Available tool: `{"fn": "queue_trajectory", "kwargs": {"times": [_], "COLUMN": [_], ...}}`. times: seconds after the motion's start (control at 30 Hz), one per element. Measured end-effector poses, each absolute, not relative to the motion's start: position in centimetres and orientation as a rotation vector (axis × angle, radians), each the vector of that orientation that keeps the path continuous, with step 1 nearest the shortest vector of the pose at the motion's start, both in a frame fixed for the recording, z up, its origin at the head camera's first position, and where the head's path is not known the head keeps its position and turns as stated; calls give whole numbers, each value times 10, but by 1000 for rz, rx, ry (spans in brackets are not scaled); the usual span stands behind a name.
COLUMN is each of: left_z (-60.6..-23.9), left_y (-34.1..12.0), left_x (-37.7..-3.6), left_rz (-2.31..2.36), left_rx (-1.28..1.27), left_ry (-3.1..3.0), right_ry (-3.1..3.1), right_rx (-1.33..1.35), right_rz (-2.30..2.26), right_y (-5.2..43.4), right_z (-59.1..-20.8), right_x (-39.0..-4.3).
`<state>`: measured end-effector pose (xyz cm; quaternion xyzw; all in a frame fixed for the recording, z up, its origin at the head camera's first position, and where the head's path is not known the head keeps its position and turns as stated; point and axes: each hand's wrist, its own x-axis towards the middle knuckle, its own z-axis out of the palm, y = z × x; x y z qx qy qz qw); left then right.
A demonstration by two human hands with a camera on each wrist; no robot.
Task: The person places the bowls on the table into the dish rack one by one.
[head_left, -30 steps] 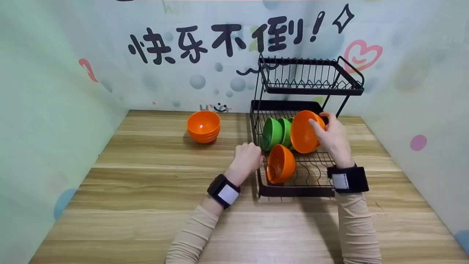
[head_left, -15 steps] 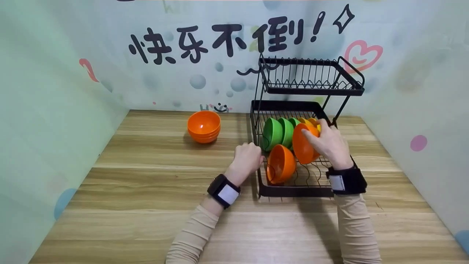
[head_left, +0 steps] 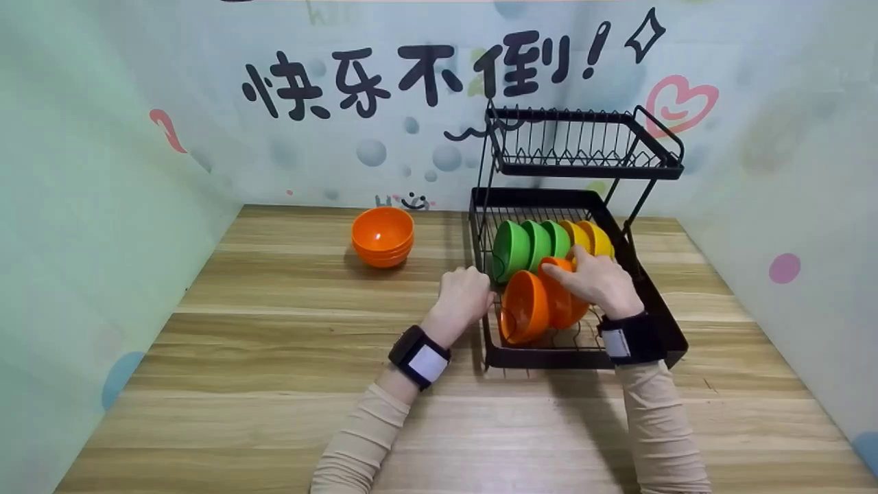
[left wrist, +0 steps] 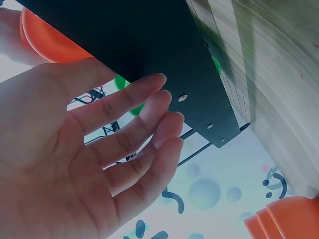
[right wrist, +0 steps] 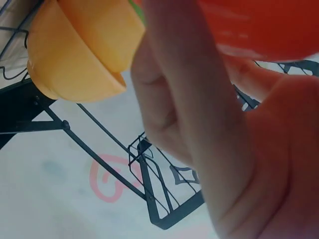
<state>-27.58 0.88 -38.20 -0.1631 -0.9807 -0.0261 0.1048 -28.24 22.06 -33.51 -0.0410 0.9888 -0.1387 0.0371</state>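
My right hand [head_left: 598, 283] holds an orange bowl [head_left: 564, 302] on its edge in the bottom of the black rack [head_left: 583, 357], open side facing left. It leans on another orange bowl [head_left: 525, 307] just in front. Behind them stand three green bowls [head_left: 531, 245] and two yellow bowls [head_left: 588, 237], on edge too. My left hand [head_left: 463, 295] rests with loose fingers [left wrist: 144, 97] against the rack's left side. The left wrist view shows those fingers lying straight. More orange bowls [head_left: 382, 237] sit stacked on the table [head_left: 274, 384].
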Motion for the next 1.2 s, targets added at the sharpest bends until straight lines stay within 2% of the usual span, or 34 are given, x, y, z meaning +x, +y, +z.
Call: {"fn": "queue_trajectory", "kwargs": {"times": [1.2], "left_z": [-383], "left_y": [9], "left_x": [-276], "left_rz": [-77], "left_rx": [-495], "left_ry": [-2882], "right_ry": [2891], "right_rx": [-316], "right_rz": [-390], "right_y": [217], "right_z": [-342], "right_x": [-286]}}
